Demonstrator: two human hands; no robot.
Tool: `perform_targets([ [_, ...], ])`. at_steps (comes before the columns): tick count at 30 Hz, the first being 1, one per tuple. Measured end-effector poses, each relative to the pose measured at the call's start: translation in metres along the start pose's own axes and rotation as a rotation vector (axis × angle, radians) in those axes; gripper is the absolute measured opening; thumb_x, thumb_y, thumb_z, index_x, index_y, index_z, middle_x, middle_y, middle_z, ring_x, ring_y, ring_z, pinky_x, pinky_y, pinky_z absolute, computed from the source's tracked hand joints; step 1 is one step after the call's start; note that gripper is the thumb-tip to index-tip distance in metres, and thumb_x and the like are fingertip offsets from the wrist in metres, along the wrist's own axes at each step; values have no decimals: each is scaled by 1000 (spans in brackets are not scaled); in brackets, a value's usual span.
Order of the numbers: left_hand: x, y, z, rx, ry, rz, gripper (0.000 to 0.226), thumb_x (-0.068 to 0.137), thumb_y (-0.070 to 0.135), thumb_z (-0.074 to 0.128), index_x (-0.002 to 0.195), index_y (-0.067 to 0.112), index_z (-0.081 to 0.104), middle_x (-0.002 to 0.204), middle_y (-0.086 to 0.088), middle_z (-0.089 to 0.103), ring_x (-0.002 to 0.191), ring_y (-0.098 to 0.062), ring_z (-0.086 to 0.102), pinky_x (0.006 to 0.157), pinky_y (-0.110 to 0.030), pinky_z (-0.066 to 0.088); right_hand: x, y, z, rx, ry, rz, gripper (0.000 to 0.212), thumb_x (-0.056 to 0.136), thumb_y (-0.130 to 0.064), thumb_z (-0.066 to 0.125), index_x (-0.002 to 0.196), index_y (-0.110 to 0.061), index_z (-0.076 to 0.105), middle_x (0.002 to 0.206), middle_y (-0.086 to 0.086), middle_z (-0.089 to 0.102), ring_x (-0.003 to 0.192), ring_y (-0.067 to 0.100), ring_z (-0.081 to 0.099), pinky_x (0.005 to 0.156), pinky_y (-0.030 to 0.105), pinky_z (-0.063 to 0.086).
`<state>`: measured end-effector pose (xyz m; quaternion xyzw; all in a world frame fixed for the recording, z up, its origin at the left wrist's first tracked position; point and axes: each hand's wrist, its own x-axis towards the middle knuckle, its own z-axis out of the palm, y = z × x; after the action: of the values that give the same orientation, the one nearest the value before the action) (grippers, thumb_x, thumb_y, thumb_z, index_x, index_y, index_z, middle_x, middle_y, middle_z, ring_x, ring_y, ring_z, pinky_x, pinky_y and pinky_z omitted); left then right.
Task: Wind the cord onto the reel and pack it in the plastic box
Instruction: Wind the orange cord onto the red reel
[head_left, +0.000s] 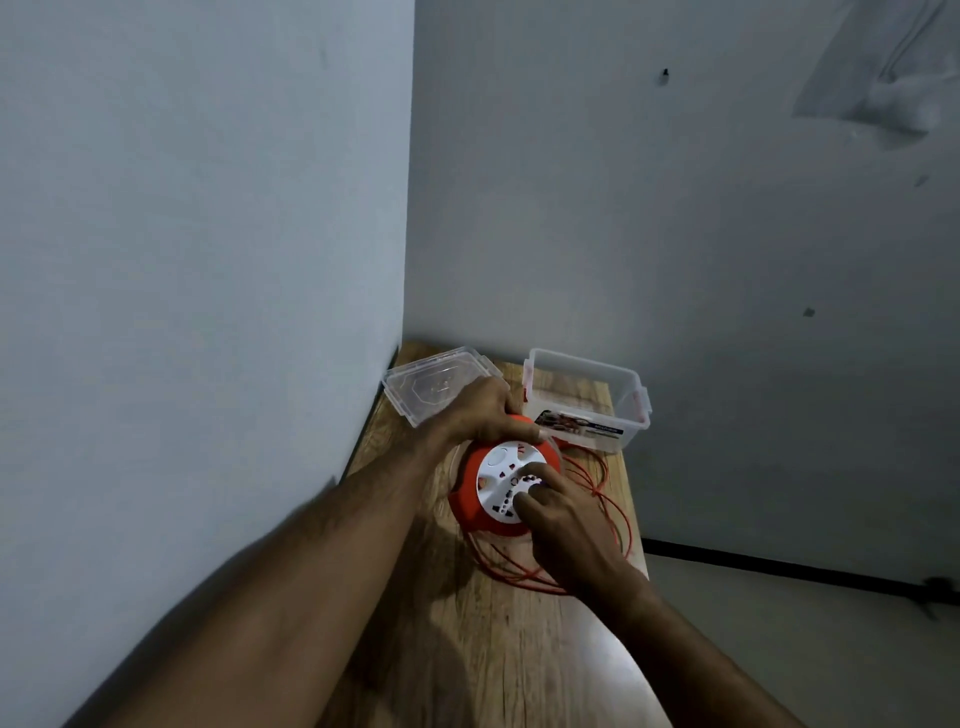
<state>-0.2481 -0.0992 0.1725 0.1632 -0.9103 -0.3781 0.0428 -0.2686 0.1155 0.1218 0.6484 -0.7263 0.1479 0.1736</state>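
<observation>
An orange reel (470, 493) with a white socket face lies flat on the wooden table (498, 649). My left hand (480, 413) grips its far rim. My right hand (558, 512) rests on the white face, fingertips pressed on its near right part. Thin orange cord (605, 499) lies in loose loops on the table to the right of the reel and in front of it. The clear plastic box (587, 397) stands open behind the reel on the right. Its clear lid (431, 384) lies behind the reel on the left, partly under my left hand.
The table sits in a corner, with one wall along its left side and another behind it. Its right edge drops to a grey floor (810, 649). A label is on the box's front wall.
</observation>
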Motion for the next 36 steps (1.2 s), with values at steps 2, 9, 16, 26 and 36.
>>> perform_targets([
  [2, -1, 3, 0, -8, -25, 21, 43, 81, 47, 84, 84, 4, 82, 79, -11, 78, 69, -25, 74, 68, -36, 61, 1, 6, -2, -42, -70, 10, 11, 85, -9, 70, 94, -11, 63, 109, 15, 70, 123, 30, 57, 92, 47, 56],
  [9, -1, 4, 12, -19, -66, 34, 45, 78, 51, 85, 83, 6, 83, 69, -9, 75, 55, -16, 65, 56, -28, 49, 9, 7, -6, -195, -157, -86, 37, 79, -33, 76, 108, -12, 67, 114, 11, 71, 124, 28, 57, 111, 56, 39],
  [16, -2, 2, 13, 4, 1, 27, 36, 74, 54, 86, 73, 18, 82, 66, 2, 74, 58, -12, 69, 56, -24, 51, 13, 7, 0, -100, -49, -14, 30, 70, -29, 81, 85, -11, 64, 75, 7, 67, 60, 19, 65, 50, 25, 50],
  [26, -2, 3, 13, -42, 83, 15, 32, 74, 49, 87, 74, 17, 82, 68, 4, 75, 61, -10, 69, 62, -29, 60, 23, -21, 26, 163, 84, 573, 26, 86, -42, 70, 76, -21, 60, 65, -13, 56, 50, -4, 46, 52, 6, 31],
  [36, -3, 4, 31, 41, 177, 92, 55, 65, 64, 84, 53, 12, 68, 51, 0, 64, 44, -11, 54, 49, -31, 46, 75, -30, 15, 1750, 545, 1882, 60, 92, -31, 71, 137, -2, 44, 106, 19, 60, 76, 32, 66, 41, 35, 55],
])
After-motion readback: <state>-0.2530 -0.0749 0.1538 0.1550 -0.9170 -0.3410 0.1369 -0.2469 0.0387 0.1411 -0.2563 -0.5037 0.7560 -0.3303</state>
